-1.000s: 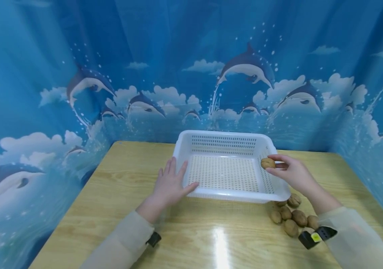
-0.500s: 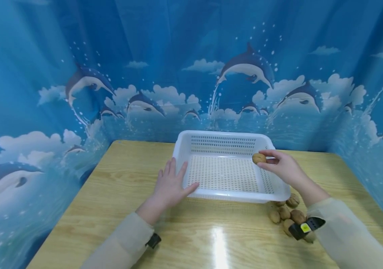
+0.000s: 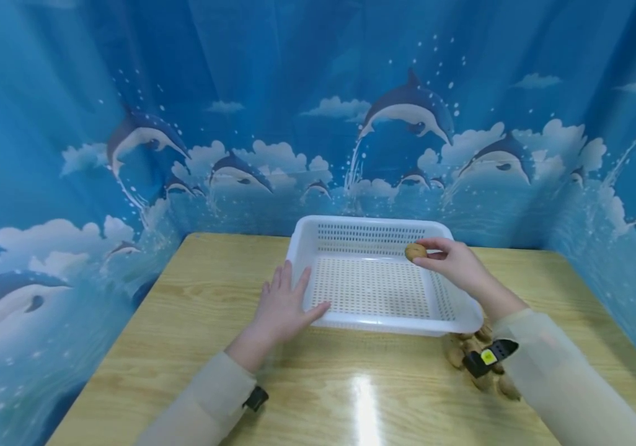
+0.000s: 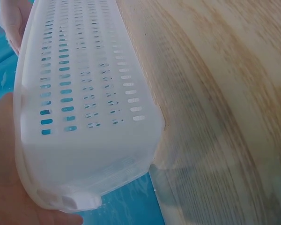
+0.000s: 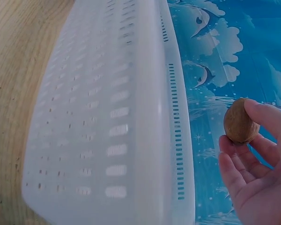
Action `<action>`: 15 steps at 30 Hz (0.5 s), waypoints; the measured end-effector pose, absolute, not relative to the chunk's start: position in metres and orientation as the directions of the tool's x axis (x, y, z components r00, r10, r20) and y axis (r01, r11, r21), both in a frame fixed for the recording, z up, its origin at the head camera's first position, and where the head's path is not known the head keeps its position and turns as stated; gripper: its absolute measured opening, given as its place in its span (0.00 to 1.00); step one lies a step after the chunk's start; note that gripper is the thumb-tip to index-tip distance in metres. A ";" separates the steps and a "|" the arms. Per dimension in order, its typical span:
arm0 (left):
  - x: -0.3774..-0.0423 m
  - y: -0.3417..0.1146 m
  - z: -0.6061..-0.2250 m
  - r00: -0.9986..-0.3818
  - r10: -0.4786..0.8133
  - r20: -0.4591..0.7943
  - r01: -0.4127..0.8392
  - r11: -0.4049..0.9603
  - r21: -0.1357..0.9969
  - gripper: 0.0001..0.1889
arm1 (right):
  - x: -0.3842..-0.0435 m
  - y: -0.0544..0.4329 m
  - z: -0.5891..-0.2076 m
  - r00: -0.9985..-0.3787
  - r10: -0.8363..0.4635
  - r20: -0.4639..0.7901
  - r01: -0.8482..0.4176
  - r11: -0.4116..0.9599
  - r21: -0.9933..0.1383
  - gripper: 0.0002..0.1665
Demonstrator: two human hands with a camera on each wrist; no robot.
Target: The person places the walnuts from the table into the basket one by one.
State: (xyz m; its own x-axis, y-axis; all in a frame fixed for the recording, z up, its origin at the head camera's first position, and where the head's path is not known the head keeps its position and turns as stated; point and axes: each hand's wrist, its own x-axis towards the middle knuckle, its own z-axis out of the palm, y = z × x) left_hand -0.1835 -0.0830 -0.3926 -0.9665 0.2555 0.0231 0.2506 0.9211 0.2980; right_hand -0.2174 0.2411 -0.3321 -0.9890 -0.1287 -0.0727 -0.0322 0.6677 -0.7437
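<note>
My right hand (image 3: 454,264) pinches a brown walnut (image 3: 415,252) between thumb and fingertips, above the right side of a white plastic basket (image 3: 374,324). In the right wrist view the walnut (image 5: 240,122) sits at the fingertips, clear of the basket's slotted wall (image 5: 84,108). Fingers spread, my left hand (image 3: 284,310) rests on the basket's left front corner. The left wrist view has that hand (image 4: 4,164) beside the basket rim, with part of it hidden behind the wall. The inside of the basket shows only its perforated floor.
Several walnuts (image 3: 482,379) lie on the wooden table (image 3: 212,291) just off the basket's right front corner, partly covered by the right wrist and its strap (image 3: 490,357). Behind the table hangs a blue curtain (image 3: 273,80) printed with dolphins.
My right hand has carried the walnut left and slightly up, from the basket's right rim to over its inside. The right forearm now covers more of the loose walnuts. My left hand stays put.
</note>
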 end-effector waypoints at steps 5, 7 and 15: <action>-0.183 -0.085 -0.394 -0.964 0.264 0.035 0.262 0.920 0.291 0.46 | -0.229 0.233 -0.333 -0.986 -0.147 -0.079 -0.034 0.642 -0.766 0.37; -0.183 -0.086 -0.394 -0.963 0.268 0.041 0.268 0.919 0.288 0.46 | -0.235 0.229 -0.333 -0.984 -0.154 -0.086 -0.031 0.630 -0.776 0.36; -0.184 -0.085 -0.396 -0.961 0.272 0.050 0.275 0.915 0.296 0.47 | -0.253 0.219 -0.331 -0.977 -0.191 -0.094 -0.050 0.635 -0.771 0.37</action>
